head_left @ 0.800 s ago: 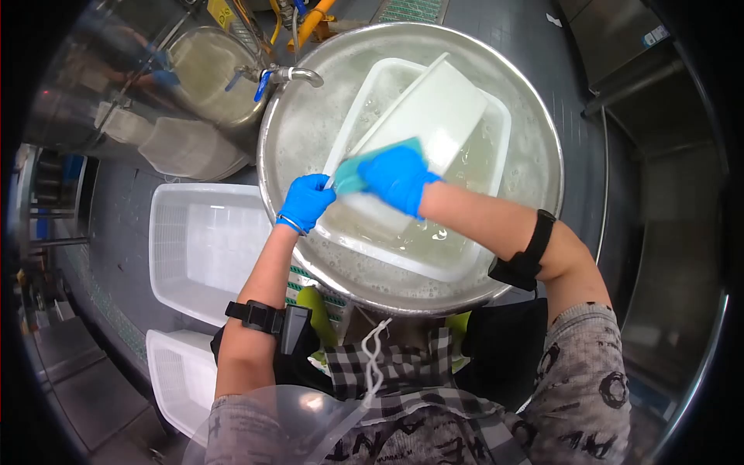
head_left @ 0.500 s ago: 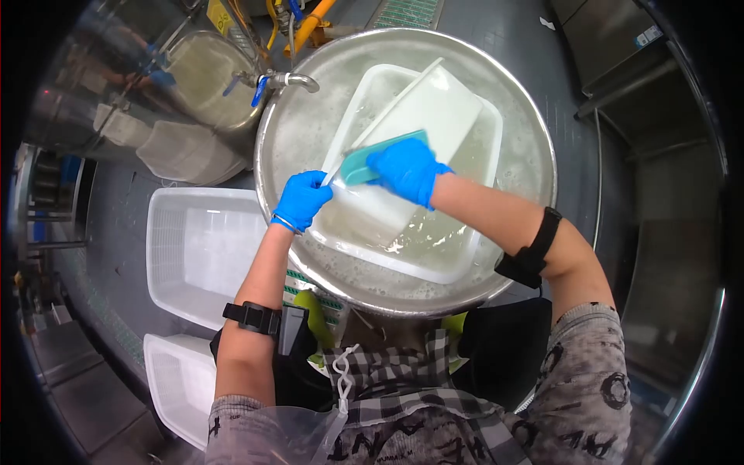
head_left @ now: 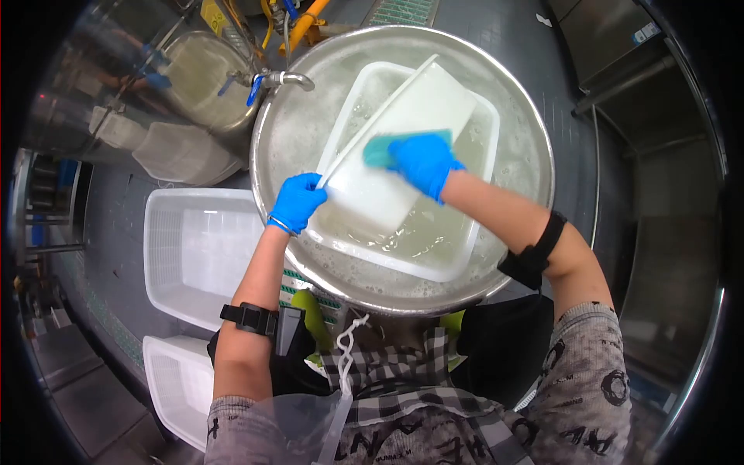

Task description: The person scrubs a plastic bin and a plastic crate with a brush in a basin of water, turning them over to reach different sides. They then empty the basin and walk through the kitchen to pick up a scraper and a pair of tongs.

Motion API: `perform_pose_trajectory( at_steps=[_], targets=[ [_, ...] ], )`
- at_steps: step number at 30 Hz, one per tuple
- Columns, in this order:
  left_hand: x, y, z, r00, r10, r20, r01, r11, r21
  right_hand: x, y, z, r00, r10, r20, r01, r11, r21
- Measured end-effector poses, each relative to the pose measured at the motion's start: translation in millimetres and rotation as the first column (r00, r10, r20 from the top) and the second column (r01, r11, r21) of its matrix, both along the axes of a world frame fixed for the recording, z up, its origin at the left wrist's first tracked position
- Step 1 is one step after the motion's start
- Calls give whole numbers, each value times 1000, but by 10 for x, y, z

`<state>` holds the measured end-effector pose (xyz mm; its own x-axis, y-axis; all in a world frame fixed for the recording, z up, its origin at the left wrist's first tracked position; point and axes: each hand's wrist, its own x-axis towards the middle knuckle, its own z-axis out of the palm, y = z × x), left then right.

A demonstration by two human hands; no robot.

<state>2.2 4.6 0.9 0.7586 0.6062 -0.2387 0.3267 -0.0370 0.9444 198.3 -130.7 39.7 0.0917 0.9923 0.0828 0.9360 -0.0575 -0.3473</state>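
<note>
In its blue glove, my left hand [head_left: 297, 203] is closed on the near left corner of a white rectangular tray [head_left: 422, 101], which has a raised long edge. The tray lies tilted over a white plastic tub [head_left: 487, 167] sitting in soapy water inside a large round metal basin [head_left: 267, 147]. My right hand [head_left: 425, 164], also gloved, is wrapped round a teal scrub brush [head_left: 380, 151] on the tray's face. The brush is blurred by motion, and its underside is hidden.
A metal tap [head_left: 294, 80] with a blue lever reaches over the basin's left rim. Two white plastic tubs, one farther [head_left: 159, 256] and one nearer [head_left: 167, 387], stand on the floor at left. Metal cabinets [head_left: 612, 46] line the right side.
My right hand and the scrub brush have moved right and slightly up across the tray. My left hand keeps its grip on the tray's corner, and the tray has tilted slightly.
</note>
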Motion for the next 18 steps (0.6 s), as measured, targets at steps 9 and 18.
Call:
perform_pose_trajectory(
  at_steps=[9,18],
  targets=[
    [3,-70,-13,994,-103,-34,104,994,35,1211,82,-9,928,-372,-34,343,885,-316],
    [-33,-80,30,957,-174,-234,213,965,155,1301,68,55,890,-431,146,455,843,-287]
  ],
)
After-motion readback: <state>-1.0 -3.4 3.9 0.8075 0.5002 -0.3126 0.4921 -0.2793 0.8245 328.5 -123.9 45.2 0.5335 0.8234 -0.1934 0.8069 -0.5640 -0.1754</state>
